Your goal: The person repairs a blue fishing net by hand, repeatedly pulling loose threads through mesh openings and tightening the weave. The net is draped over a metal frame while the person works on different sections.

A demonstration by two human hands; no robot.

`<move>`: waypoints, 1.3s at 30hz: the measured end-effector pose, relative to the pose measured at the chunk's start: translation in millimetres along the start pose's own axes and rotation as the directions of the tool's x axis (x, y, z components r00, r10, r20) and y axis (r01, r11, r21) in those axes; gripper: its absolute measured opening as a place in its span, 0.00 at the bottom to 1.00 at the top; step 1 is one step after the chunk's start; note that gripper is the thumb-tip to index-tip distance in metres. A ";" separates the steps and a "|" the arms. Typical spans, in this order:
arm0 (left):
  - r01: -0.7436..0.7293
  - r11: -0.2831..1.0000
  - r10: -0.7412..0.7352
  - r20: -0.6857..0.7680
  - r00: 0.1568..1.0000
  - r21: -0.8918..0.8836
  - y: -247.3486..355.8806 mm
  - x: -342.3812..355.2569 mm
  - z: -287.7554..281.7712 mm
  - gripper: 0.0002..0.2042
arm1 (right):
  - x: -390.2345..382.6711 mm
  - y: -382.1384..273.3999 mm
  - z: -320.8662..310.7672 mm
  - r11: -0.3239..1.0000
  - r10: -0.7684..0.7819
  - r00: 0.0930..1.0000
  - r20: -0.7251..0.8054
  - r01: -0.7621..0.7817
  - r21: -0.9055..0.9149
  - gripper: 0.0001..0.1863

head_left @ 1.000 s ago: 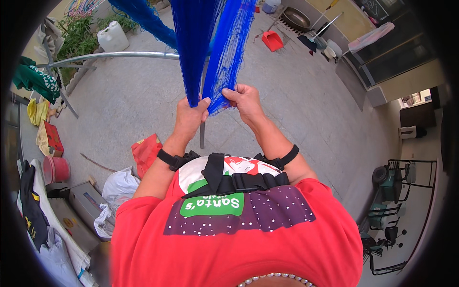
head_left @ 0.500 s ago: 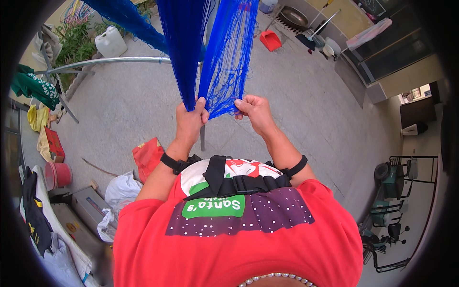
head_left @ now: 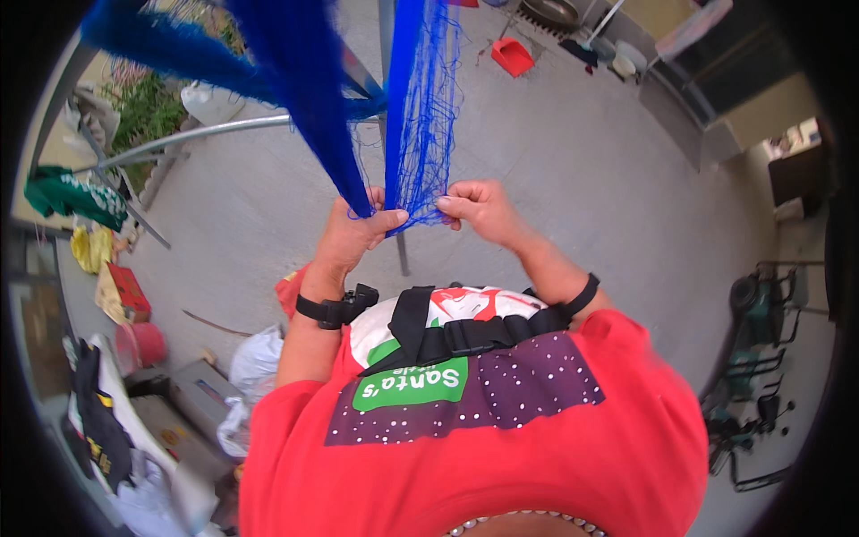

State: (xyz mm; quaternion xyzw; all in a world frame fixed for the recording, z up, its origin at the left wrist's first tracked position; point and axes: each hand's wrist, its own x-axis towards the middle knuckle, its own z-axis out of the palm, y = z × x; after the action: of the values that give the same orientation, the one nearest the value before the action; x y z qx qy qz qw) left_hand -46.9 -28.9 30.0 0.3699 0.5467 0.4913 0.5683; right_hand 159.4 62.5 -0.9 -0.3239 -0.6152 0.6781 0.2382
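**Blue netting [head_left: 422,134] held at its lower end**

The left hand [head_left: 351,234] grips the netting's lower left corner, thumb across it, beside the tapered tip of a denser blue bundle [head_left: 309,98]; whether that is clasped too, I cannot quite tell from here. The right hand [head_left: 485,213] pinches the opposite edge. Beyond, a metal rail [head_left: 201,133] curves leftward; farther off, a red dustpan [head_left: 512,57] lies on the floor [head_left: 582,188].
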 end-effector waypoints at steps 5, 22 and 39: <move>0.083 0.996 -0.083 -0.006 0.997 0.022 4.5 -9.1 -4.1 0.08 | 23.0 24.0 -35.5 0.654 0.105 0.983 -0.151 -0.183 -0.734 0.10; 0.066 0.991 -0.087 -0.193 0.977 -0.114 16.3 -41.6 -0.2 0.06 | 89.3 14.9 -59.8 0.964 -0.027 0.987 0.160 -0.017 0.264 0.10; -0.196 0.950 0.097 -0.367 0.925 -0.242 -2.5 -42.6 3.6 0.07 | 67.7 24.8 -200.6 0.995 -0.014 0.977 -0.215 -0.007 -0.101 0.07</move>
State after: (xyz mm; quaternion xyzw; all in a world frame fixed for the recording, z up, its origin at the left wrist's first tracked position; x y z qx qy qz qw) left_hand -39.6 -70.1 39.0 0.2342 0.5362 0.6616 0.4689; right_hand 262.3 244.5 -42.0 -0.4060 -0.6198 0.6067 0.2880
